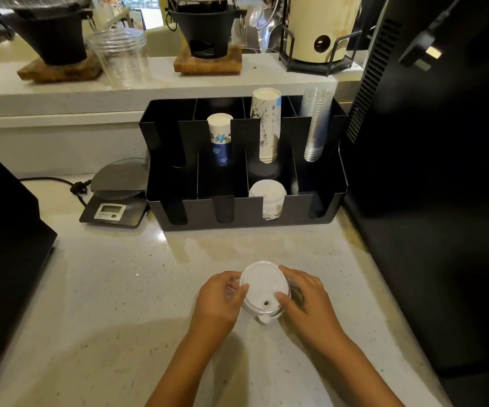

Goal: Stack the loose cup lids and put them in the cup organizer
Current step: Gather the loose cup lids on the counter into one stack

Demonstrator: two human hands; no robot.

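Note:
A stack of white cup lids (262, 284) stands on the pale counter in front of me, the top lid showing a small sip hole. My left hand (219, 301) grips its left side and my right hand (308, 304) grips its right side. Beyond it sits the black cup organizer (178, 207). Its back row holds a blue-and-white paper cup stack (220, 136), a taller white paper cup stack (266, 124) and clear plastic cups (315, 124). A front slot holds white lids (267, 196); the other front slots look dark.
A small digital scale (114, 195) with a cable sits left of the organizer. Tall black machines flank the counter on the left (2, 230) and right (428, 171). A raised shelf behind carries clear cups (120, 54), black stoves on wooden boards and a cream canister.

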